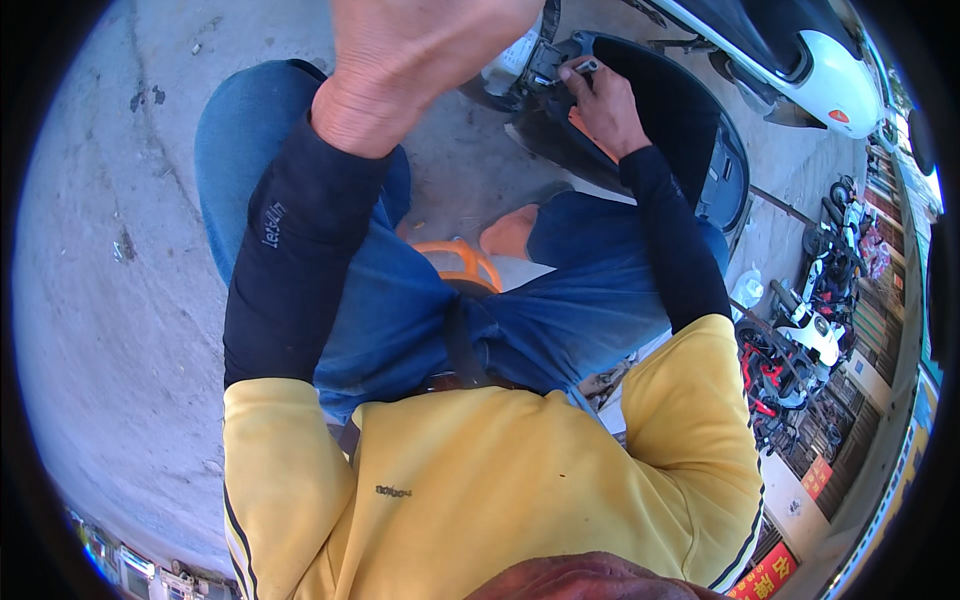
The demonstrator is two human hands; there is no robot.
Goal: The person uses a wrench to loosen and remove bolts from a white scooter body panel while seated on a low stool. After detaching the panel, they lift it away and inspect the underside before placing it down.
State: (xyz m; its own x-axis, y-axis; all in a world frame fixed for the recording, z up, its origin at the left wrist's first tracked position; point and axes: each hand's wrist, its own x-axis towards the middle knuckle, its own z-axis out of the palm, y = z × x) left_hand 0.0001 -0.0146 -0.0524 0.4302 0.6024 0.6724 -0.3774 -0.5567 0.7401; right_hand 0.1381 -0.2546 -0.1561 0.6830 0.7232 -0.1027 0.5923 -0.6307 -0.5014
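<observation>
My left hand (425, 50) is large and close at the top, in front of a scooter's working parts. Its fingers run out of the picture, so whatever they hold is hidden. Farther right, my right hand (605, 105) has its fingers pinched on a small silver metal piece (586, 67); its exact kind is too small to tell. That hand is beside a grimy metal mechanism (530, 72) on the scooter. A black scooter body panel (690, 110) curves behind and to the right of the hand.
A white scooter (838, 85) stands at the upper right. Beneath me is an orange stool (465, 262), between my bent knees. Several parked motorbikes (810, 330) line the right side, with a white plastic bag (747, 288) nearer. Grey concrete ground (110, 270) stretches to the left.
</observation>
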